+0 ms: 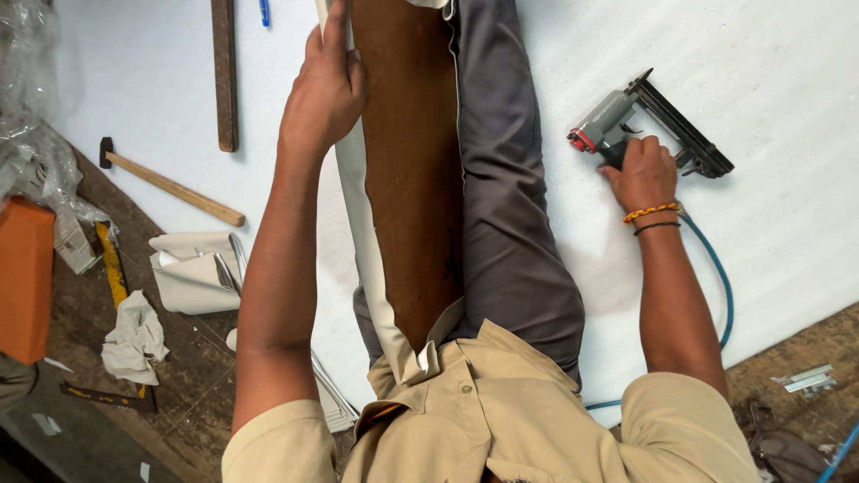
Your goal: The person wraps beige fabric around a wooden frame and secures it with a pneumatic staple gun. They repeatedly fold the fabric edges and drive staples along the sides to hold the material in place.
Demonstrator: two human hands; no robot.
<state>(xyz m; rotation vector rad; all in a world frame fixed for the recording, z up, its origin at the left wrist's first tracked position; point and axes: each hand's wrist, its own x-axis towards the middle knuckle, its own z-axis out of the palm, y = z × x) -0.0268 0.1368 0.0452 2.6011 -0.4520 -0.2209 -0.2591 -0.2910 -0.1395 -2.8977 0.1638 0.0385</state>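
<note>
Left grip [327, 85] is laid flat with fingers stretched out, pressing on the cream fabric edge [371, 268] wrapped along the left side of a long brown board [413, 170]. That board runs up the middle of the view, resting on the person's lap beside a grey trouser leg [506, 206]. Further left on the white sheet [787, 63] covering the floor there's a wooden-handled hammer [174, 188] and a dark wood strip [225, 76], plus folded cream offcuts [192, 273] and a crumpled rag [134, 340] on the bare floor, with an orange block [25, 277] at the edge. Over on the other side, the right grip [642, 172] is curled closed around the handle of a pneumatic stapler [649, 121] lying on the sheet, well apart from the board. Its blue air hose [723, 286] trails back past the wrist.
</note>
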